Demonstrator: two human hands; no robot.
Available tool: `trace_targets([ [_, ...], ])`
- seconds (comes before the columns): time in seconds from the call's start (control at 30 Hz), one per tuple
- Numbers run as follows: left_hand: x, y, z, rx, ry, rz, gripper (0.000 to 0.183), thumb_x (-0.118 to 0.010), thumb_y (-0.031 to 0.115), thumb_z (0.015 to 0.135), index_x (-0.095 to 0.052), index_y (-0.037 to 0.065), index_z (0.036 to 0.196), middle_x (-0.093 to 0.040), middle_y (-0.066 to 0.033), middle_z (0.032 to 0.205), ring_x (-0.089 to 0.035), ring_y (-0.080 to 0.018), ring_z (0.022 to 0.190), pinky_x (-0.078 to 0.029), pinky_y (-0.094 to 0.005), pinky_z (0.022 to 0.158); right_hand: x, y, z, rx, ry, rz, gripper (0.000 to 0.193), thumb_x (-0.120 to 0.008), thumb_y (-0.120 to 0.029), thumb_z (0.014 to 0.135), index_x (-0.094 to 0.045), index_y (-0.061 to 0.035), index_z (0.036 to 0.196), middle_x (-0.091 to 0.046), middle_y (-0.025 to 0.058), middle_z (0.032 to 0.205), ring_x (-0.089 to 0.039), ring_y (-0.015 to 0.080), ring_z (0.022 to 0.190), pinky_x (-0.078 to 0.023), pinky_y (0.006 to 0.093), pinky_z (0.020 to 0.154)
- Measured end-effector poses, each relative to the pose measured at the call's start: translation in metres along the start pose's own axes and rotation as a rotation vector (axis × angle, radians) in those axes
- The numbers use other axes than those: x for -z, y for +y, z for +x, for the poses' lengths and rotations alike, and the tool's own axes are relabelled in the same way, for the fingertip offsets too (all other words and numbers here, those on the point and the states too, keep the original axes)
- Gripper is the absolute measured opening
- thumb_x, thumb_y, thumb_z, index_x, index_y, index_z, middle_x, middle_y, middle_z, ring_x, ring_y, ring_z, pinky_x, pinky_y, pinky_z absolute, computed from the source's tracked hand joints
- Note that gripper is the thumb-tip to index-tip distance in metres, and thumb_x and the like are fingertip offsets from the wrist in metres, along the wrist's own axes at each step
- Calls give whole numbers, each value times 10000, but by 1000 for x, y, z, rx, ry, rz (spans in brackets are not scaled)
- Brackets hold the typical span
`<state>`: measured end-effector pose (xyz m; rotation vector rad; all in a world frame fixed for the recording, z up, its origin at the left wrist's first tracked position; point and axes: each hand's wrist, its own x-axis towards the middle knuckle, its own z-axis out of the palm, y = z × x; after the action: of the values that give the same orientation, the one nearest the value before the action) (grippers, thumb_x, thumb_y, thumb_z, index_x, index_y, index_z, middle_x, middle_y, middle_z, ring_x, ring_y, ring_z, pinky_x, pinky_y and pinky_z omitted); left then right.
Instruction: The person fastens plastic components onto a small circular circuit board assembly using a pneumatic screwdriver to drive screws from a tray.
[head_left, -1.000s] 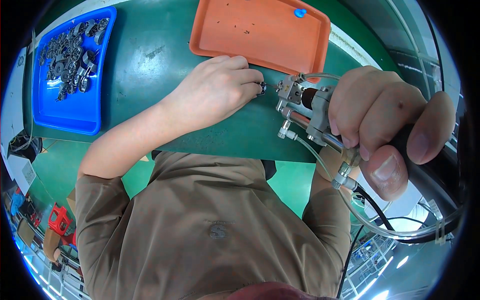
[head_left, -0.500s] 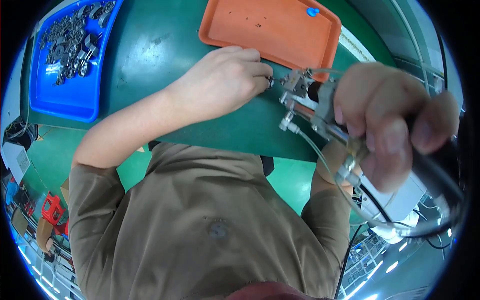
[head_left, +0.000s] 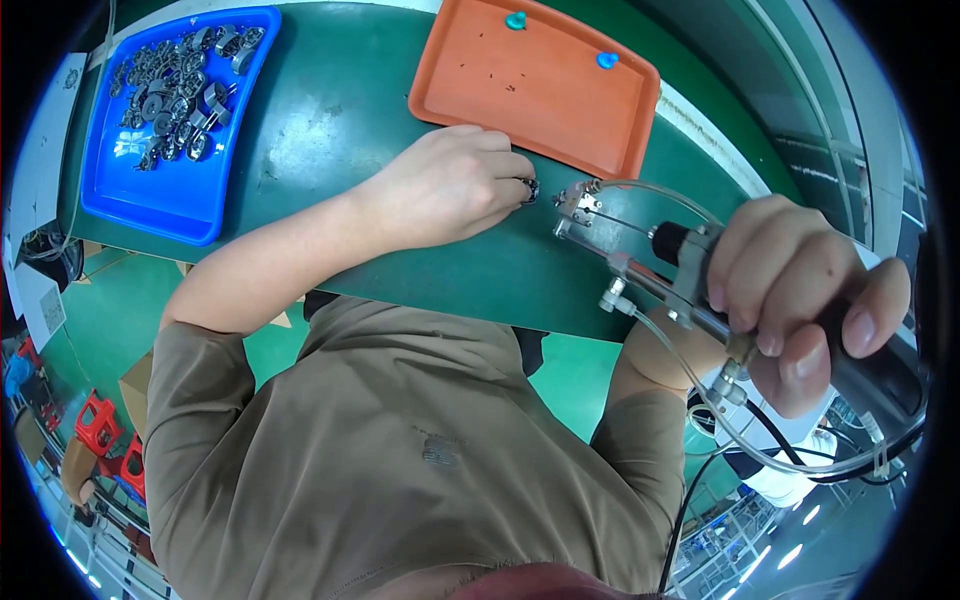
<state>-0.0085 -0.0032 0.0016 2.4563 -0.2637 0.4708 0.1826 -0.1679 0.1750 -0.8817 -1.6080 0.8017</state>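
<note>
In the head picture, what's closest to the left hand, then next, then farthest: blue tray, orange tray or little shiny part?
1. Little shiny part: held by the left hand.
2. Orange tray: just past the hand.
3. Blue tray: far left.

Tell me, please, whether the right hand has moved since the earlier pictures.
Yes: judged against the orange tray, the right hand has shifted rightward, farther from the tray's near right corner.

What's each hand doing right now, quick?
Left hand: closed, fingertips pinching a small metal part.
Right hand: closed, holding the tool.
</note>
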Motion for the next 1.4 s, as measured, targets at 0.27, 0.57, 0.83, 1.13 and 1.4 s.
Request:
trace_targets([
  [0.27, -7, -5, -2, -42, 52, 1, 174, -775, 110, 770, -770, 44, 932, -732, -32, 1072, -655, -221, 904, -548, -377, 797, -5, 18, 4, -44, 42, 37, 291, -657, -175, 986, -493, -207, 1223, -575, -32, 748, -572, 121, 583, -480, 289, 547],
  [0.57, -8, -4, -3, -29, 55, -16, 178, -772, 118, 775, -775, 51, 941, -734, -19, 1087, -652, -219, 902, -535, -372, 798, -11, 26, 5, -56, -3, 75, 307, -665, -147, 974, -486, -197, 1218, -587, -18, 765, -592, 128, 607, -507, 295, 566],
  [0.83, -10, -3, -5, -7, 32, -11, 192, -775, 123, 772, -771, 60, 953, -729, -15, 1099, -647, -221, 908, -526, -372, 798, -11, 28, 3, -116, -139, 124, 338, -683, -118, 958, -442, -196, 1182, -591, -4, 756, -591, 148, 600, -524, 324, 573],
  [1.13, -6, -10, -2, -26, 36, -10, 178, -763, 138, 789, -767, 65, 951, -726, -12, 1088, -637, -224, 885, -516, -372, 782, -12, 35, 11, -137, -154, 104, 338, -682, -91, 917, -437, -181, 1132, -578, 19, 724, -568, 157, 559, -510, 329, 536],
  [1.4, -4, -7, -13, -70, 45, 75, 80, -689, 229, 839, -682, 152, 822, -613, 3, 850, -618, -203, 816, -487, -373, 716, -68, 46, 23, 56, 203, 181, 385, -757, 154, 710, -544, -65, 946, -585, 64, 612, -561, 233, 465, -482, 343, 483],
])
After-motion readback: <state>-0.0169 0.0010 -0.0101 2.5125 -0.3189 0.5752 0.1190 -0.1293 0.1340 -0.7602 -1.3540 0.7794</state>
